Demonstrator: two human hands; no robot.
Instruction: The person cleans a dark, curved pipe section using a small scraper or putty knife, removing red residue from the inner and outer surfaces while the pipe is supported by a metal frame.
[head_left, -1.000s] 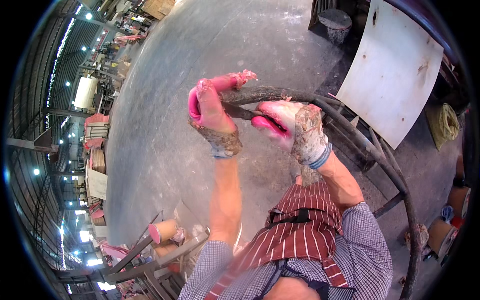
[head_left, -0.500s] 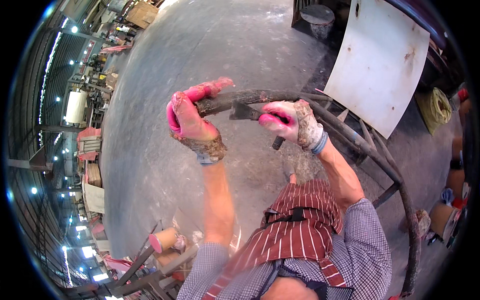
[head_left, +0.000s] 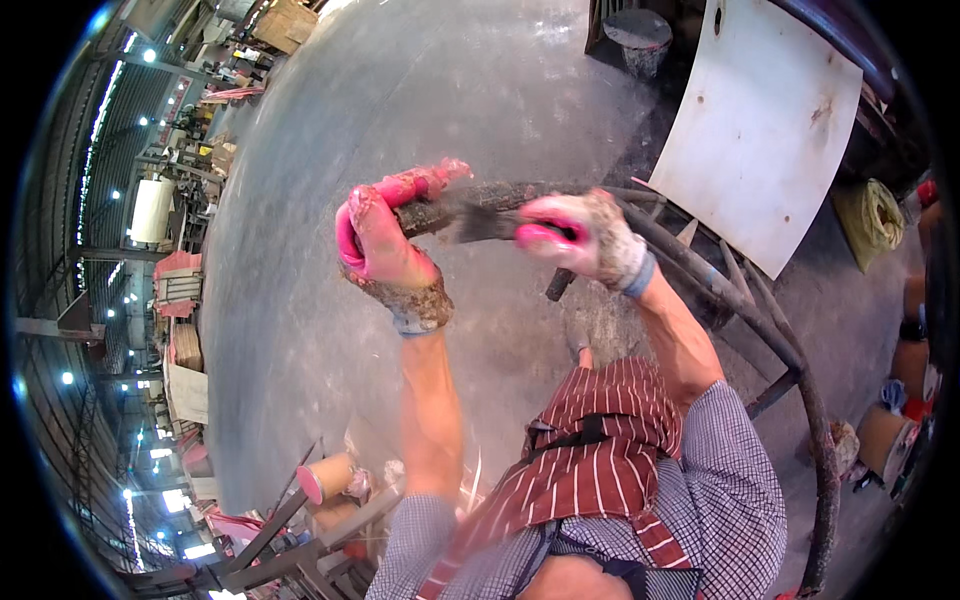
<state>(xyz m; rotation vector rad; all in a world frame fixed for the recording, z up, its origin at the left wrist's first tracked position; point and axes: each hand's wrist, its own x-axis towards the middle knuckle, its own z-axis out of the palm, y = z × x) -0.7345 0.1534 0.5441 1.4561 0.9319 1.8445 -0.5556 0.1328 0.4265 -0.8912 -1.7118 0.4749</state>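
My left hand point(head_left: 385, 240), in a worn pink-and-white work glove crusted with brown residue, curls round the near-left end of a dark, rough curved bar point(head_left: 435, 213). One gloved finger stretches along the bar's far side. In my right hand point(head_left: 580, 235), gloved the same way, is a scraper point(head_left: 482, 224) with a dark, flat, flared head. Motion blurs the head, which lies against or very close to the bar's near side, pointing toward my left hand. My right fist hides its handle.
The bar joins a dark curved frame point(head_left: 700, 272) sweeping down the right side. A pale, stained board point(head_left: 755, 120) leans at the back right, near a round stool-like bucket point(head_left: 640, 42) and a yellowish sack point(head_left: 868, 222). A pink-ended roll point(head_left: 326, 479) sits lower left.
My right hand has shifted slightly to the left with the scraper, whose head is now blurred. My left hand keeps its hold on the bar's end, almost unmoved.
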